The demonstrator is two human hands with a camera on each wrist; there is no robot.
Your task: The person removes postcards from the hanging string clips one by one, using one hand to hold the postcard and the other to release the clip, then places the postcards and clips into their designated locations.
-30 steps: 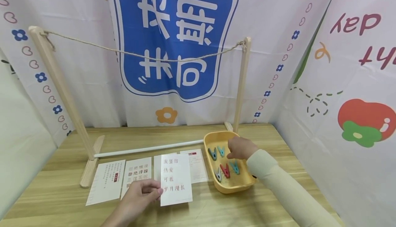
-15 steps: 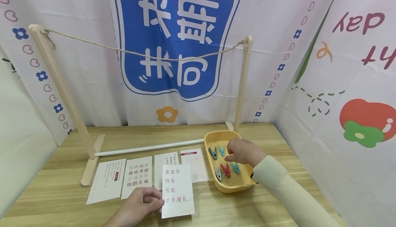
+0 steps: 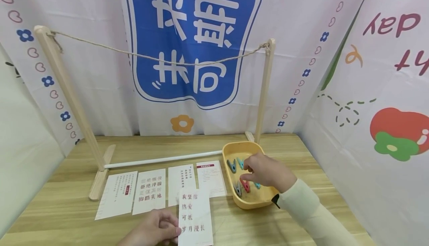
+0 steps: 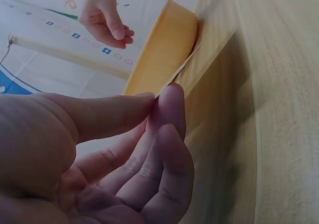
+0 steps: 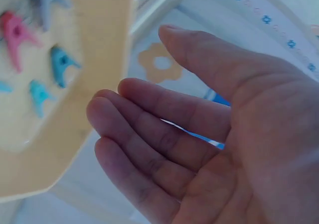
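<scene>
My left hand [image 3: 152, 228] pinches the left edge of a white card [image 3: 197, 214] with red printed characters, between thumb and fingertips. The card is held low over the table's front part. On the right, my right hand [image 3: 269, 171] hovers over a yellow basket [image 3: 249, 204]. Its thumb and fingers are apart with nothing between them, as the right wrist view shows. Below it lie several small clothespins: a red clothespin [image 3: 245, 185], a grey clothespin [image 3: 238, 189], a dark teal clothespin [image 3: 232, 165] and light teal ones, one being a teal clothespin [image 5: 62, 64].
Several printed cards lie in a row, among them a left card [image 3: 116, 195] and a right card [image 3: 211, 179]. Behind them stands a wooden frame with a left post [image 3: 72, 97], a right post [image 3: 265, 93], a sagging twine [image 3: 147, 57] and a white bottom rod [image 3: 164, 160].
My left hand has lowered the card toward the table's front edge, uncovering more of the cards behind. Over the basket, my right hand has shifted slightly nearer, and its fingers have spread from the thumb.
</scene>
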